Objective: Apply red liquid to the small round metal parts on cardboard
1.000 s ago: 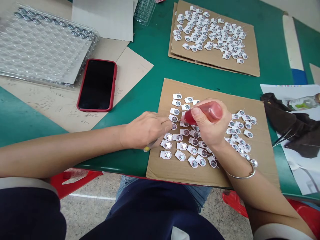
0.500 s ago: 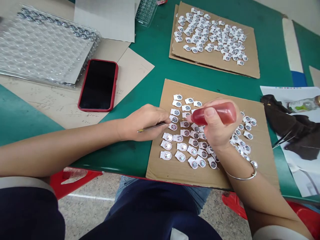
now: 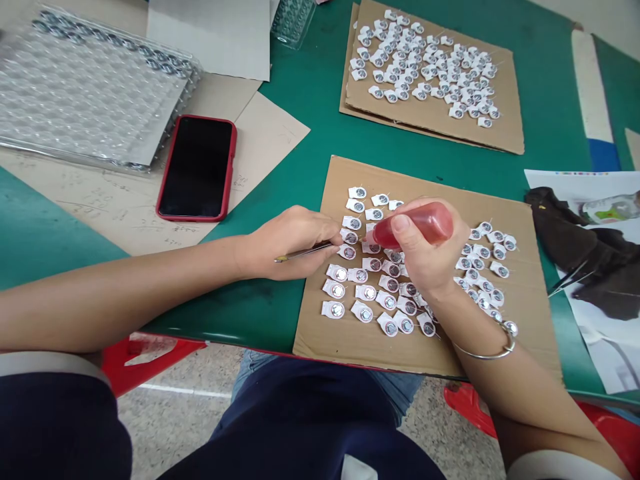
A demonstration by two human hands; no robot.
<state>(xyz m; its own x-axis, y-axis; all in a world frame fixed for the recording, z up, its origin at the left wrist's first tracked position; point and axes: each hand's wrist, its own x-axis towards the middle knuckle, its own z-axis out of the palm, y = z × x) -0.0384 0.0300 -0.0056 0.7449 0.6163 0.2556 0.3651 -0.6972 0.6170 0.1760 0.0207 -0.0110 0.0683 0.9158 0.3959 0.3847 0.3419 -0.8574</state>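
My right hand (image 3: pixel 430 260) is wrapped around a red squeeze bottle (image 3: pixel 417 225), tilted so its nozzle points left and down over the small white tags with round silvery centres (image 3: pixel 365 293). These tags lie in loose rows on a brown cardboard sheet (image 3: pixel 360 343). At the sheet's left edge, my left hand (image 3: pixel 300 243) pinches slim metal tweezers (image 3: pixel 303 253), whose rear end sticks out to the left. The front of the tweezers is hidden by my fingers. The bottle's nozzle is close to my left fingertips, and my right hand covers some tags.
Farther back, stacked cardboard (image 3: pixel 507 100) carries many similar tags. A phone in a red case (image 3: pixel 197 170) lies at left beside clear bubbled trays (image 3: pixel 95 93). At right, a dark cloth (image 3: pixel 560 227) with metal tweezers (image 3: pixel 575 277) and a small bottle (image 3: pixel 613 208) rests on white paper.
My right hand has moved slightly left with the red bottle, bringing its nozzle closer to my left fingertips. My left hand keeps its pinch in nearly the same place.
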